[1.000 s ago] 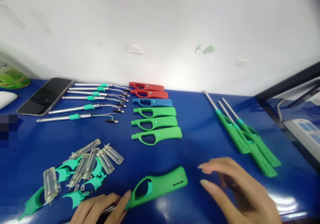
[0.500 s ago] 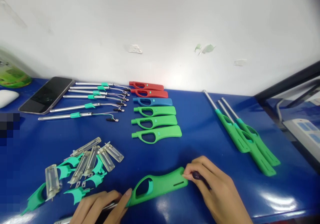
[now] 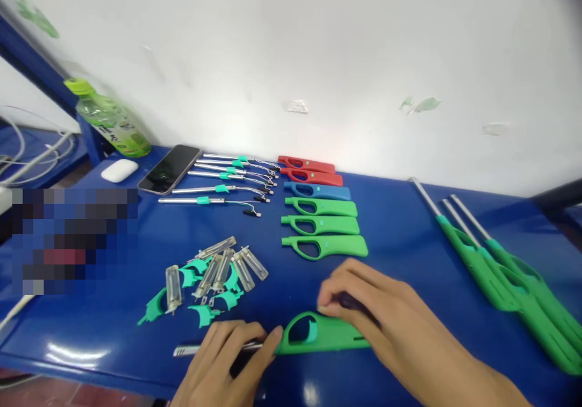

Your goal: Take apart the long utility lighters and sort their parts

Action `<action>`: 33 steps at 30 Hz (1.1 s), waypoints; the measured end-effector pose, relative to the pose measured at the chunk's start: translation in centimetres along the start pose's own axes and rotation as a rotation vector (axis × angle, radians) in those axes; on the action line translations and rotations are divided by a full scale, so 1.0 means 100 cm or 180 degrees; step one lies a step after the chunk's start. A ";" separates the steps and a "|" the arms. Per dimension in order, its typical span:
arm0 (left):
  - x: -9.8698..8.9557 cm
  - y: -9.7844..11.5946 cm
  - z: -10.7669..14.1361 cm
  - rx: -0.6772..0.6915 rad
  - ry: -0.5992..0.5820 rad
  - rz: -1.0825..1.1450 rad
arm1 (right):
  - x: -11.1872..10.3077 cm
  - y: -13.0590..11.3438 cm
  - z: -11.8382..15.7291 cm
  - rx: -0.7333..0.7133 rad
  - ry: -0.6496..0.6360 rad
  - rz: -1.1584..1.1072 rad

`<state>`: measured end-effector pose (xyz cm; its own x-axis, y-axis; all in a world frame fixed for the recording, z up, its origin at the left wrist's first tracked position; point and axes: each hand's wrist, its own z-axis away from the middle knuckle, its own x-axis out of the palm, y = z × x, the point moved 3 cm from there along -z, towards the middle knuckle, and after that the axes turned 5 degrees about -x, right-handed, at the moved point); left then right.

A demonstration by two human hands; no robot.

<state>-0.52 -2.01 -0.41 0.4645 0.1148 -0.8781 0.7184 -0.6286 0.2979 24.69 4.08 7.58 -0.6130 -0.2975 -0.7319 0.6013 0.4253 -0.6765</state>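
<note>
A green lighter (image 3: 336, 336) with a metal tube (image 3: 186, 350) lies at the front of the blue table, its teal trigger showing in the finger hole. My left hand (image 3: 227, 358) is closed round the tube, fingertips at the joint with the green handle. My right hand (image 3: 377, 310) lies over the handle's right half, fingers curled, fingertips at its upper edge; a dark object (image 3: 354, 302) shows between the fingers. Left of them are clear fuel tanks (image 3: 173, 289) among teal triggers (image 3: 203, 315).
Metal rods with wires (image 3: 195, 190) lie behind, beside red, blue and green handle shells (image 3: 336, 246). Several lighters with tubes (image 3: 482, 267) lie at right. A phone (image 3: 170, 168), a white case (image 3: 119, 170) and a bottle (image 3: 113, 122) stand or lie at back left.
The view has shifted left, so the table items appear further right. My right hand has moved from the handle's right end to above its middle, covering part of it.
</note>
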 end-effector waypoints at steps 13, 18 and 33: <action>0.002 0.007 -0.004 0.0039 0.0233 -0.0034 | 0.067 -0.018 -0.102 -0.0810 -0.0435 0.1303; 0.001 0.007 -0.007 0.0028 0.0358 0.0005 | 0.059 -0.020 -0.095 -0.0803 -0.0372 0.1453; 0.007 0.000 0.003 -0.0018 0.0197 -0.0181 | -0.022 0.062 -0.008 0.0045 0.0228 0.2616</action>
<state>-0.38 -2.19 -1.16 0.4540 0.1977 -0.8688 0.7473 -0.6154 0.2505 29.34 8.06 5.07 -0.0057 0.1592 -0.9872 0.8784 0.4726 0.0712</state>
